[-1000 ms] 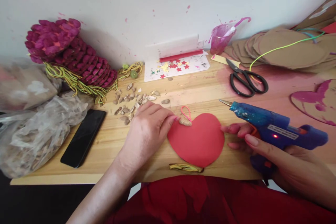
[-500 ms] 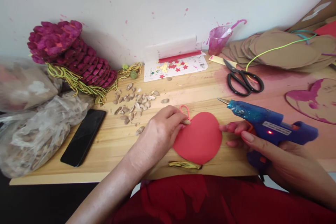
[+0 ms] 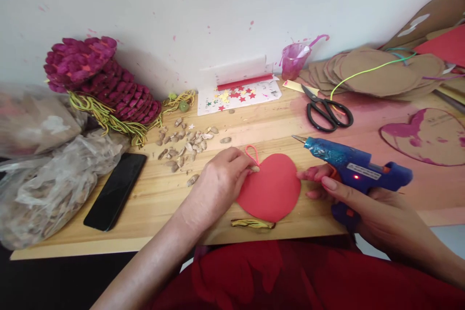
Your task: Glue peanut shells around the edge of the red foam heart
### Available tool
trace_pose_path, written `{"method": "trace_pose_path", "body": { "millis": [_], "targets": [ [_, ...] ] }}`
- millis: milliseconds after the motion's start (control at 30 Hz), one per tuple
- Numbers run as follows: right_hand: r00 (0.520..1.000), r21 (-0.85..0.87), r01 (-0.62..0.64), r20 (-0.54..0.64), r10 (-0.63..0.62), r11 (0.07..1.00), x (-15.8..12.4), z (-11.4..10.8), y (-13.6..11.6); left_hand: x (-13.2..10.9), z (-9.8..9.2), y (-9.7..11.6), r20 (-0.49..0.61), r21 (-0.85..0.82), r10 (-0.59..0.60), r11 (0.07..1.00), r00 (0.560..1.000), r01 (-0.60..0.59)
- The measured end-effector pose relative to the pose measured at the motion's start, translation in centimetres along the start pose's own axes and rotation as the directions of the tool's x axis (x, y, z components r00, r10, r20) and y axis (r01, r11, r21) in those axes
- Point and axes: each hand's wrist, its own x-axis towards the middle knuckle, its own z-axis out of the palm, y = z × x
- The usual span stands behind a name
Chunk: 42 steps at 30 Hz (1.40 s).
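A red paper heart (image 3: 271, 189) with a pink-orange loop (image 3: 252, 154) at its top lies on the wooden table in front of me. My left hand (image 3: 227, 177) pinches a peanut shell (image 3: 254, 168) against the heart's upper left edge. In my right hand (image 3: 348, 198) is a blue hot glue gun (image 3: 358, 169), its red light lit and its metal nozzle pointing left above the table. Fingertips of that hand touch or nearly touch the heart's right edge. Just below the heart lies a small bundle of yellow-green yarn (image 3: 253, 223).
Loose peanut shells (image 3: 187, 143) lie left of centre. Black scissors (image 3: 327, 109), cardboard pieces (image 3: 385, 75) and a pink-stained cup (image 3: 296, 59) stand toward the back right. A phone (image 3: 115, 191), a plastic bag of shells (image 3: 61, 179) and stacked magenta pieces (image 3: 109, 82) occupy the left.
The camera view has shifted slightly, so most things on the right appear further left. Both hands keep their holds on the peanut shell and the glue gun.
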Motion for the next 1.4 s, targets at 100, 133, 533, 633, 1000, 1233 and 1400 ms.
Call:
{"method": "trace_pose_path", "body": {
  "millis": [100, 133, 533, 633, 1000, 1233, 1400],
  "targets": [
    [1.000, -0.005, -0.006, 0.027, 0.006, 1.000, 0.1, -0.1, 0.2, 0.1, -0.1, 0.1, -0.006, 0.007, 0.009, 1.000, 1.000, -0.009],
    [0.999, -0.016, -0.005, 0.035, 0.006, 1.000, 0.1, -0.2, 0.2, 0.1, -0.1, 0.2, -0.007, 0.013, 0.011, 1.000, 1.000, -0.010],
    [0.980, -0.034, 0.150, 0.138, -0.144, 0.988, 1.2, -1.0, 1.7, 0.5, 0.0, 0.5, 0.065, 0.056, -0.019, 0.998, 0.998, 0.015],
    [0.969, -0.051, 0.195, 0.168, -0.184, 0.980, 1.5, -1.3, 2.1, 0.4, 0.1, 0.5, 0.063, 0.069, -0.024, 0.997, 0.998, 0.019],
    [0.923, -0.034, 0.325, 0.229, -0.309, 0.945, 0.0, -1.1, 1.5, -1.3, -0.6, 1.1, -0.069, -0.503, -0.264, 0.842, 0.962, 0.195],
    [0.857, -0.134, 0.422, 0.381, -0.346, 0.897, -2.9, -0.9, 1.3, -2.6, -0.7, 3.1, 0.358, -0.924, -0.414, -0.029, 0.837, 0.381],
    [0.774, -0.213, 0.588, 0.428, -0.466, 0.781, -4.2, -0.7, 0.1, -2.9, -0.1, 3.4, 0.450, -0.893, -0.398, -0.229, 0.800, 0.388]
  ]
}}
